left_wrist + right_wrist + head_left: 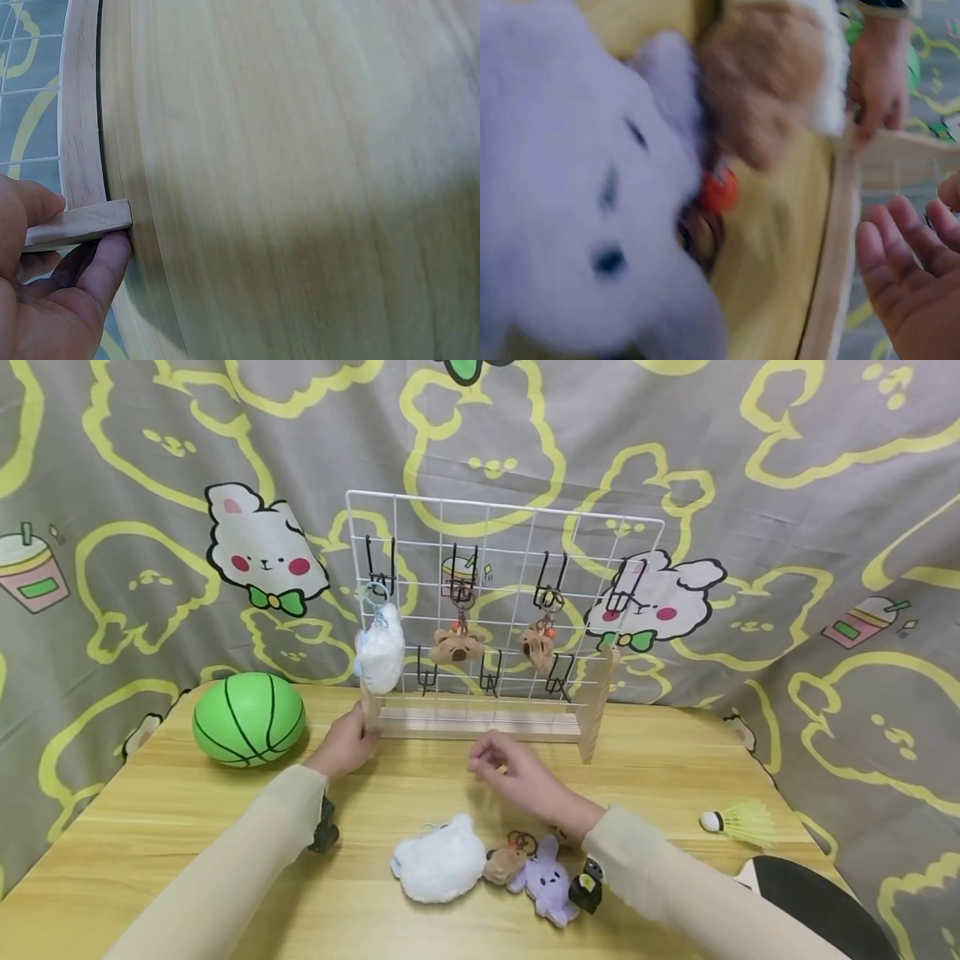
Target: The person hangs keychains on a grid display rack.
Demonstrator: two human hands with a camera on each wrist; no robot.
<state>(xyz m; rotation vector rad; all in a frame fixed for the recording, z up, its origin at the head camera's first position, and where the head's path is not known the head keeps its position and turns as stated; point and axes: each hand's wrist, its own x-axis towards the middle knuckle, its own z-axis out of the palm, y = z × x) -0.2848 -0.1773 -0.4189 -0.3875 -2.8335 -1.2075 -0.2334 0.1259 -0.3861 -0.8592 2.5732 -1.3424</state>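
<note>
My left hand grips the left wooden end piece of a white wire display rack, thumb on one side and fingers on the other. My right hand hovers over the table before the rack, fingers loosely bent with nothing in them. On the rack's upper hooks hang a white plush keychain, a brown plush keychain and another brown plush keychain. Below my right hand lie a white plush, a small brown plush and a purple rabbit plush.
A green ball sits on the table at the left. To the right are a yellow shuttlecock and a black paddle-like object, partly behind my right arm. Several black hooks on the rack hold nothing. A patterned curtain hangs behind.
</note>
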